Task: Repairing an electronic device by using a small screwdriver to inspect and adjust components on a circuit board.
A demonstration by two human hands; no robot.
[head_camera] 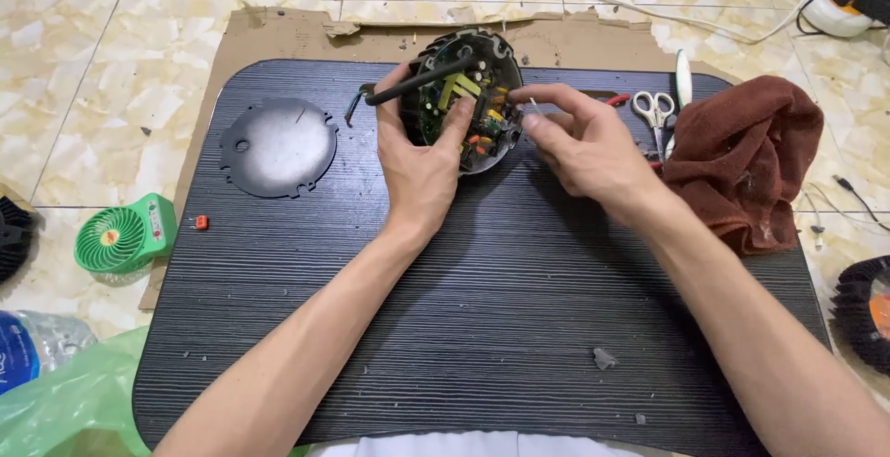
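Observation:
My left hand (419, 162) grips a round black housing (502, 68), tilted up so its open side faces me; inside is a circuit board (464, 109) with yellow, green and orange parts, and a black cable (408, 89) leaves it to the left. My right hand (584, 142) pinches a thin metal tool (532, 105) at the housing's right rim. A flat round metal cover plate (278, 145) lies on the dark board (482, 318) to the left.
Scissors (656, 109), a white-handled tool (683, 77) and a brown cloth (751, 156) lie at the right. A small green fan (125, 234), a green bag (65, 401) and a bottle (37, 350) sit at the left. Cardboard (297, 35) underlies the board.

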